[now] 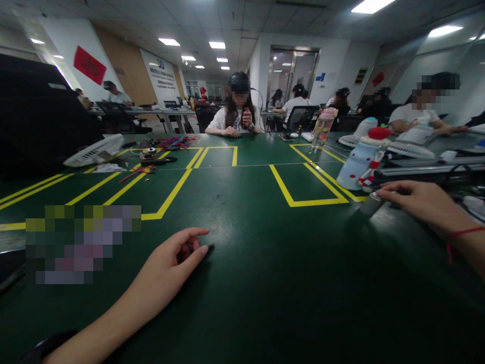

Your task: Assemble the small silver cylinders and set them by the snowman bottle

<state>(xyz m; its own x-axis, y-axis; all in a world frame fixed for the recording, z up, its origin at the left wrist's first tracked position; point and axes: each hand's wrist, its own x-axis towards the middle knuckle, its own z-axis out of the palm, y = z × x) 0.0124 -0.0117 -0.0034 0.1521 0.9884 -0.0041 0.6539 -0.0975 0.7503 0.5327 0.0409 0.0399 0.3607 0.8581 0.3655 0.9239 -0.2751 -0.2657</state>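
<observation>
My left hand point(174, 260) rests on the green table point(242, 293) with thumb and index finger apart and the other fingers curled; nothing is between them. On the right, my right hand point(420, 199) pinches a small silvery-grey piece point(371, 203), roughly cylindrical, low at the table's surface. Whether that piece touches the table I cannot tell, and its exact kind is unclear. Just behind it stands a light blue bottle point(354, 164) with a red top and a strap.
Yellow tape lines point(318, 203) mark the table. Wires point(178, 142) and a white fan point(94, 150) lie at the left, beyond a blurred-out patch point(83, 245). A pink-lidded clear bottle point(323, 130) stands farther back. Opposite sits a person point(237, 114) holding an orange object.
</observation>
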